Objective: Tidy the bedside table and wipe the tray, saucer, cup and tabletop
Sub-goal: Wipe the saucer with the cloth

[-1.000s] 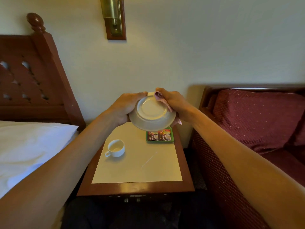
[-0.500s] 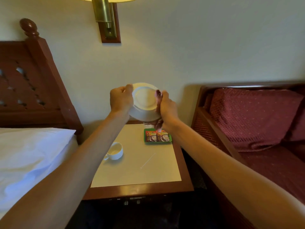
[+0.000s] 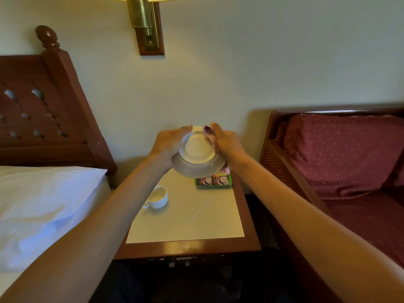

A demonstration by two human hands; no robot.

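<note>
A white saucer (image 3: pixel 197 157) is held up above the back of the bedside table (image 3: pixel 188 217), its underside turned towards me. My left hand (image 3: pixel 168 145) grips its left rim. My right hand (image 3: pixel 227 143) holds a pink checked cloth (image 3: pixel 211 136) pressed against the saucer's right rim. A white cup (image 3: pixel 157 197) stands on the tabletop at the left, partly behind my left forearm. At the table's back right lies a small green tray (image 3: pixel 215 182) with sachets in it, its far edge hidden by the saucer.
A thin clear stirrer (image 3: pixel 200 210) lies on the tabletop to the right of the cup. A bed with a white pillow (image 3: pixel 43 206) and wooden headboard is on the left, a red cushioned armchair (image 3: pixel 341 154) on the right. A brass wall lamp (image 3: pixel 144 22) hangs above.
The saucer has tipped back from almost upright to a flatter tilt and come lower. My right hand with the cloth has slid along the right rim. The camera view has shifted slightly.
</note>
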